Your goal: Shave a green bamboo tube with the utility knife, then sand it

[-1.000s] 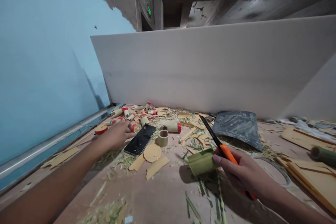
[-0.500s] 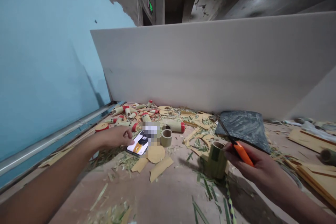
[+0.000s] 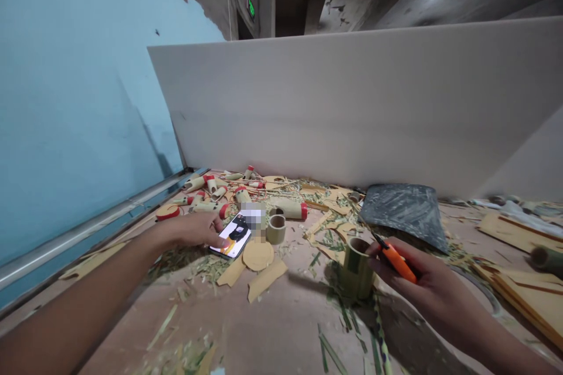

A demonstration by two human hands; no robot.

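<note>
My left hand [image 3: 199, 229] reaches over the table with its fingers partly bent and apart, holding nothing. One of its digits touches the lit screen of a phone [image 3: 235, 233], which lies flat; part of the screen is blurred out. In my right hand [image 3: 411, 272] is an orange-handled knife [image 3: 398, 261], its thin dark blade pointing up and away to the left. The fingertips of that hand are at the rim of an upright green bamboo tube [image 3: 355, 275]. A shorter pale bamboo ring [image 3: 276, 231] stands beside the phone, near a round wooden disc [image 3: 258, 255].
Bamboo pieces with red ends [image 3: 288, 209] lie at the back left among shavings. A dark grey packet [image 3: 402, 211] is behind my right hand. Wooden boards [image 3: 523, 299] are at the right. A white panel [image 3: 343, 105] and a blue wall [image 3: 79, 99] border the table.
My left hand has come slightly further over the phone, a digit now on its screen. My right hand, still with the knife, appears slightly further left in view, as does the bamboo tube.
</note>
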